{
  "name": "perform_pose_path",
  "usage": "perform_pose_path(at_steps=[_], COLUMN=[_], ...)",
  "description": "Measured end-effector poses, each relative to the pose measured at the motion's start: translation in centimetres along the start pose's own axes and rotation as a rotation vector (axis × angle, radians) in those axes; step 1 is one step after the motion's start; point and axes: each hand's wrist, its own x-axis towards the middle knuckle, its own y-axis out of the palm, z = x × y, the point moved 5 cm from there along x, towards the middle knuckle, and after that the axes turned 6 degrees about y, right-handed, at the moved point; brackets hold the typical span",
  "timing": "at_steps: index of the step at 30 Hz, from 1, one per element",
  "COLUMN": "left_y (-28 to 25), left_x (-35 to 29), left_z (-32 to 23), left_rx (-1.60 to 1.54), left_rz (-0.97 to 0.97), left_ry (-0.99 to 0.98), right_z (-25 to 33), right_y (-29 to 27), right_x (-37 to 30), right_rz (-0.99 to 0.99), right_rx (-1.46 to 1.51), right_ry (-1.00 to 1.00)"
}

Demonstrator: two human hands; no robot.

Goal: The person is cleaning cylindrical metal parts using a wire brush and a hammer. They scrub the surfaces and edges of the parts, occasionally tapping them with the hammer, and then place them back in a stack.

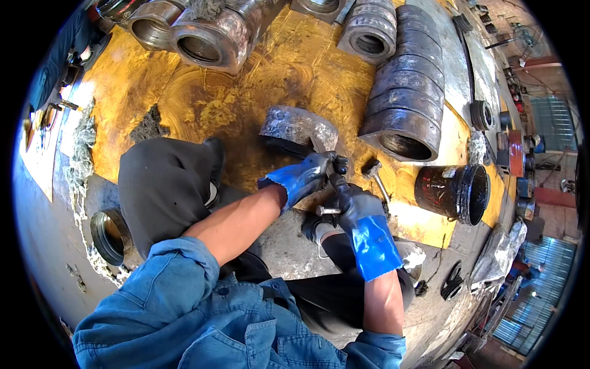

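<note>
Looking at a chunky metal ring (pixel 298 126) on the yellow work surface (pixel 264 80), at roughly 11 o'clock from the hands and just beyond the fingertips; set with its long side from about 9 round to 3 or a shade past, so pretty much crosswise to the reach; definitely nearer the left hand (pixel 304 177) than the right hand (pixel 358 206), with the latter down at 4 o'clock from its partner. Got both hands in close together in blue-cuffed gloves (pixel 373 246), with fingers curled and meeting or nearly so; can't swear to actual contact. Can spot a thin grey bar (pixel 317 145) poking out toward 11, across the ring's near edge in this view; looks pinched in the left hand, but can't tell if touching the ring. Also see a silver stub (pixel 329 210) by the right hand, pointing to 9; mostly covered, so can't say what or whether gripped. Lying loose at 1 o'clock from the right hand, a hammer (pixel 372 168); over at 3, a black bucket (pixel 437 187). Can't make out the ring's shadowy underside or far side at all.
</note>
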Motion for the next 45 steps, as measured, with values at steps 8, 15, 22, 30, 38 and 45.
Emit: perform_pose_path(at_steps=[8,15,22,30,38,45], left_y=[-0.1,0.8,-2.6,-0.7,-1.8,-1.3], left_x=[1.5,-0.7,3.0,1.1,-1.1,-4.1], left_z=[-3.0,-3.7,-2.3,-2.4,-3.3,-4.3], left_rx=[-0.093,-0.109,-0.219,-0.270,-0.192,-0.134], left_rz=[-0.004,0.115,0.170,0.098,0.331,0.245], left_ry=[0.006,0.063,0.006,0.099,0.121,0.210], right_z=[1.2,2.6,4.3,4.7,7.0,7.7], right_y=[1.3,-0.4,-0.8,-1.5,-1.9,-2.1], right_x=[2.5,2.4,3.5,3.1,3.0,3.8], right_rz=[0.023,0.098,0.067,-0.040,0.186,0.161], right_rx=[-0.138,-0.220,-0.199,-0.165,-0.306,-0.250], right_ry=[0.013,0.037,-0.006,-0.031,0.103,0.037])
